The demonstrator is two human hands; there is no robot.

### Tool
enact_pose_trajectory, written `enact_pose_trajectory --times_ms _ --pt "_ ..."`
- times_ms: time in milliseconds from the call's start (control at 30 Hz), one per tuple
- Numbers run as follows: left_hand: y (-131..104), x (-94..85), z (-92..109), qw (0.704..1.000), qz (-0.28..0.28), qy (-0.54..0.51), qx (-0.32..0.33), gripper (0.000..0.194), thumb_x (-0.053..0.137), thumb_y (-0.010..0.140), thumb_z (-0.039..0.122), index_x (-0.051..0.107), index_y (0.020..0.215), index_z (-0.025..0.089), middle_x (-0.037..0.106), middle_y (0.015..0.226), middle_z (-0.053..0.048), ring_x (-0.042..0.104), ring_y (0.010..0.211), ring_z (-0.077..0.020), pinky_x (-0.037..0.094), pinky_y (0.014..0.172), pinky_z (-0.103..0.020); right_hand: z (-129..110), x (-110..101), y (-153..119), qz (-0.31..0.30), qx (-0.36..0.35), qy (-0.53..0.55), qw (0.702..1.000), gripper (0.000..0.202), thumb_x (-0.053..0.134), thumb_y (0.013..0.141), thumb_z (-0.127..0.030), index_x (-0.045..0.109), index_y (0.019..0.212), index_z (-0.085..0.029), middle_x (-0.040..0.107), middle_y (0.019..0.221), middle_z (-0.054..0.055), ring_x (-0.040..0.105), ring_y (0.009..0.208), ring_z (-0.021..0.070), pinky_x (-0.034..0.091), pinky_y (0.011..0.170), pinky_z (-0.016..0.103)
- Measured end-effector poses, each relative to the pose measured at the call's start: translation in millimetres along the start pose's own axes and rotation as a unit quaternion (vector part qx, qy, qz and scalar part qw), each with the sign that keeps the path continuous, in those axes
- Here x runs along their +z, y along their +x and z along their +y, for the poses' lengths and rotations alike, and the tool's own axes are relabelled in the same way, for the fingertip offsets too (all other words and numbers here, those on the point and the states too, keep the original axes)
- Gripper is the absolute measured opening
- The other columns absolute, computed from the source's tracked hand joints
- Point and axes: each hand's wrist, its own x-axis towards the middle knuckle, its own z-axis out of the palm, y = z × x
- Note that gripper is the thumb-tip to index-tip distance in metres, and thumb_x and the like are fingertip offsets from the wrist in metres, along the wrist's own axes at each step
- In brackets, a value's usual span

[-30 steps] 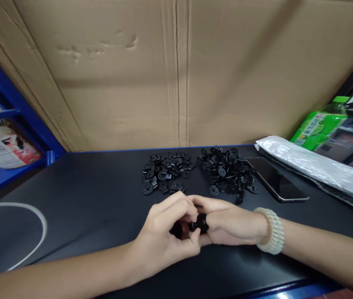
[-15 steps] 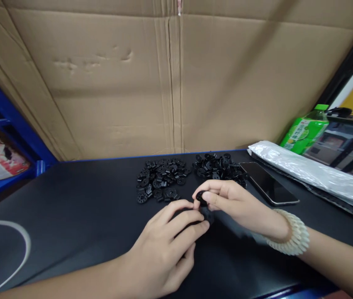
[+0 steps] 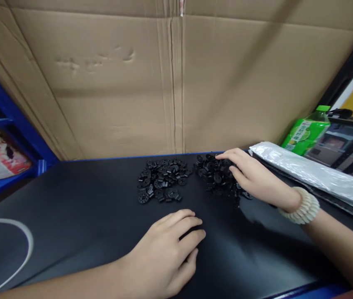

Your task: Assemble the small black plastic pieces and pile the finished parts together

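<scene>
Two piles of small black round parts lie on the black table. My right hand, with a pale coiled band on the wrist, reaches over the right pile, its fingers apart and touching the parts. Nearer to me, my left hand rests with bent, slightly spread fingers and nothing visible in it. The left pile sits beyond my left hand, and no hand touches it. What is under my left palm is hidden.
A cardboard sheet stands behind the table. At right are a silver-white package and a green bottle. A white cable curves at left, near a blue frame.
My right hand has moved away from my left hand to the right pile and now covers the phone. The black part between my hands is no longer seen. My left fingers have loosened.
</scene>
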Motion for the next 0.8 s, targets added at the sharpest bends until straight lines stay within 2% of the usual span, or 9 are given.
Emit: enact_pose_trajectory --times_ms 100,233,300,433,533,633,800 --pt "-1.3 -0.6 1.4 0.999 -0.003 0.041 -0.032 0.037 0.051 0.083 0.018 0.063 0.118 0.013 0.061 0.125 -0.014 0.049 0.124 -0.0326 0.047 0.101 -0.048 -11.0 4.6 -2.1 0.011 -0.016 0.004 1.000 0.042 0.036 0.085 -0.002 0.050 0.122 -0.016 0.053 0.118 0.010 0.049 0.113 0.0210 0.039 0.103 0.038" --pt "-1.2 -1.3 2.2 0.993 -0.042 0.078 -0.075 0.052 0.055 0.081 0.025 0.053 0.130 0.008 0.043 0.141 -0.026 0.032 0.134 -0.0423 0.042 0.101 -0.057 -25.6 7.9 -5.8 0.061 -0.022 0.037 0.997 0.043 0.035 0.085 0.000 0.049 0.122 -0.018 0.056 0.115 0.008 0.051 0.111 0.0188 0.040 0.101 0.036" --pt "-0.7 -1.4 1.6 0.993 -0.059 0.069 -0.079 0.053 0.054 0.082 0.024 0.051 0.132 0.006 0.043 0.140 -0.026 0.033 0.134 -0.0415 0.043 0.101 -0.056 -33.4 9.1 -8.2 0.078 -0.017 0.069 0.994 0.043 0.037 0.086 -0.002 0.046 0.125 -0.019 0.058 0.111 0.006 0.054 0.107 0.0168 0.041 0.099 0.033" --pt "-0.8 -1.5 0.5 0.997 -0.047 0.012 -0.061 0.041 0.051 0.083 0.020 0.058 0.122 0.009 0.057 0.128 -0.018 0.049 0.123 -0.0323 0.046 0.101 -0.046 -46.7 12.4 -12.4 0.072 -0.020 0.118 0.990 0.040 0.039 0.088 -0.003 0.047 0.123 -0.020 0.061 0.101 0.003 0.058 0.095 0.0130 0.045 0.090 0.026" --pt "-1.0 -1.8 0.7 0.998 -0.027 -0.019 -0.052 0.033 0.050 0.083 0.017 0.062 0.113 0.012 0.063 0.116 -0.012 0.056 0.110 -0.0272 0.050 0.097 -0.042 -51.5 16.2 -14.7 0.035 -0.018 0.139 0.990 0.032 0.040 0.089 -0.005 0.053 0.114 -0.020 0.062 0.090 0.001 0.060 0.083 0.0114 0.047 0.080 0.023" --pt "-1.0 -1.6 0.6 0.998 -0.022 -0.026 -0.043 0.030 0.049 0.083 0.016 0.062 0.110 0.014 0.064 0.108 -0.009 0.058 0.101 -0.0256 0.052 0.090 -0.042 -51.6 18.1 -16.6 -0.038 -0.020 0.128 0.991 0.025 0.043 0.089 -0.008 0.057 0.105 -0.020 0.063 0.089 0.001 0.060 0.082 0.0128 0.048 0.077 0.025" --pt "-0.8 -0.5 -0.8 0.999 -0.021 -0.030 -0.041 0.028 0.050 0.083 0.016 0.062 0.109 0.016 0.064 0.106 -0.008 0.058 0.097 -0.0249 0.052 0.086 -0.041 -45.4 13.0 -20.8 -0.176 -0.097 0.052 0.978 0.046 0.040 0.080 0.003 0.056 0.114 -0.022 0.059 0.108 0.005 0.061 0.086 0.0153 0.050 0.075 0.029"
